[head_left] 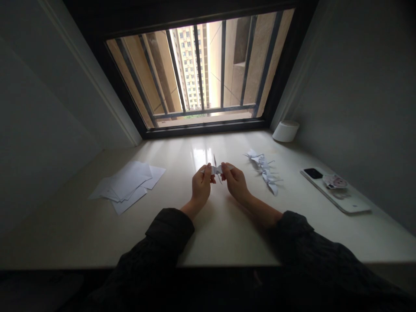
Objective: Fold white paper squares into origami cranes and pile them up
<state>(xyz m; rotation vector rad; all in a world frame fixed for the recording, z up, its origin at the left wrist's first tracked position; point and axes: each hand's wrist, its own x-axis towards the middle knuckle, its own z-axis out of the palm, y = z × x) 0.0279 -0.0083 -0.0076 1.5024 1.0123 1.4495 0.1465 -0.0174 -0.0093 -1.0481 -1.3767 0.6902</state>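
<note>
At the centre of the frame I find my folded paper piece held clear of the surface, stretched between my two hands. The fingers of my left hand are pinched on its left wing, thumb uppermost; the fingers of my right hand are pinched on the right wing in matching fashion. Neither set of fingers is free. One slim point of the paper stands toward the top of the frame, the other toward the bottom; I judge that the wings are taken from opposite sides so that the tension is even and the thin points are left uncrushed. My forearms rest low, dark sleeves turned back, presumably to keep cloth away from the paper. Left of centre, loose white sheets lie overlapped in an untidy stack, within reach of the left hand. Right of centre, a cluster of folded paper birds lies in a slanting row, apparently set aside where the hands do not brush them. At far right a phone lies back upward, well apart from the paper. A white cylindrical object stands near the wall at upper right. The barred window at top centre supplies the light, likely the reason for working here.
</note>
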